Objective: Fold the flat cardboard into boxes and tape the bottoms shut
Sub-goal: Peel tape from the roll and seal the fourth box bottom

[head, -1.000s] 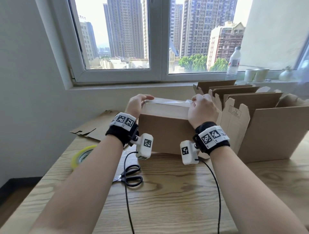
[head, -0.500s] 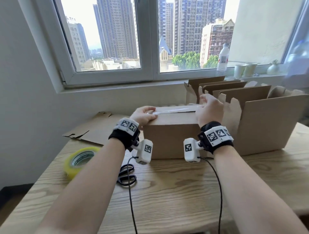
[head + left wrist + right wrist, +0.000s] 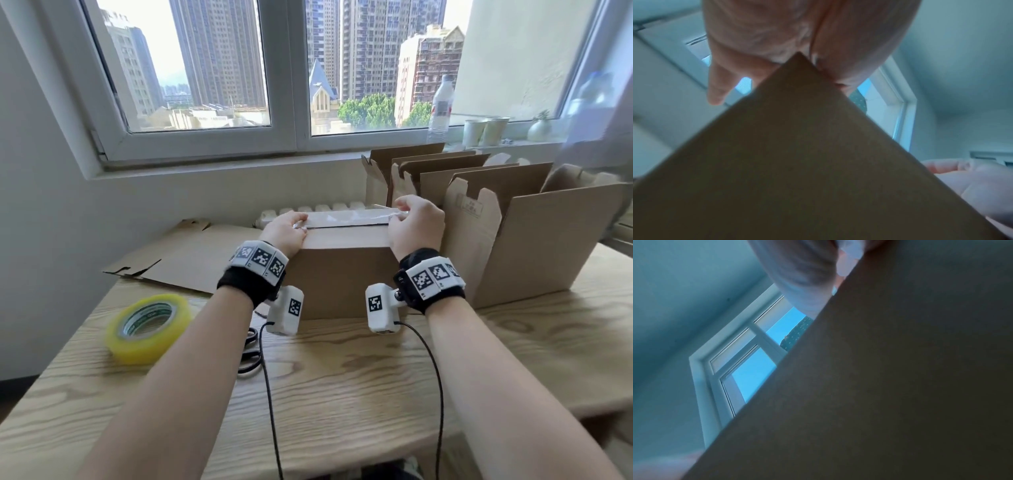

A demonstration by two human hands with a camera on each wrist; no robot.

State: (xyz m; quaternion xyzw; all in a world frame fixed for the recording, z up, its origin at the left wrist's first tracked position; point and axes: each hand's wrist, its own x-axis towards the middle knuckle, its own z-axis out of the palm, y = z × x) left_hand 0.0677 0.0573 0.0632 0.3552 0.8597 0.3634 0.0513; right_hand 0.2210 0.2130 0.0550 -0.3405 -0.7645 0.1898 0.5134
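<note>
A brown cardboard box (image 3: 342, 274) stands on the wooden table (image 3: 342, 394) with its closed flaps facing up. A clear tape strip (image 3: 349, 216) runs along the top seam. My left hand (image 3: 286, 229) lies over the box's left top corner, fingers curled on the strip's left end. My right hand (image 3: 416, 222) pinches the strip's right end slightly above the box's right top edge. The left wrist view is filled by the box corner (image 3: 797, 162) under my palm (image 3: 766, 32). The right wrist view shows the box wall (image 3: 900, 386) below my right hand (image 3: 803, 272).
A yellow tape roll (image 3: 149, 327) lies at the left, with black scissors (image 3: 250, 356) beside it, partly under my left arm. Flat cardboard (image 3: 198, 257) lies behind at the left. Several open boxes (image 3: 548, 246) stand close on the right. A bottle (image 3: 440, 106) and cups (image 3: 484, 132) stand on the windowsill.
My head has moved and the view has shifted. My left hand has slid from the top onto the box's left corner; the right hand stays at the strip's right end.
</note>
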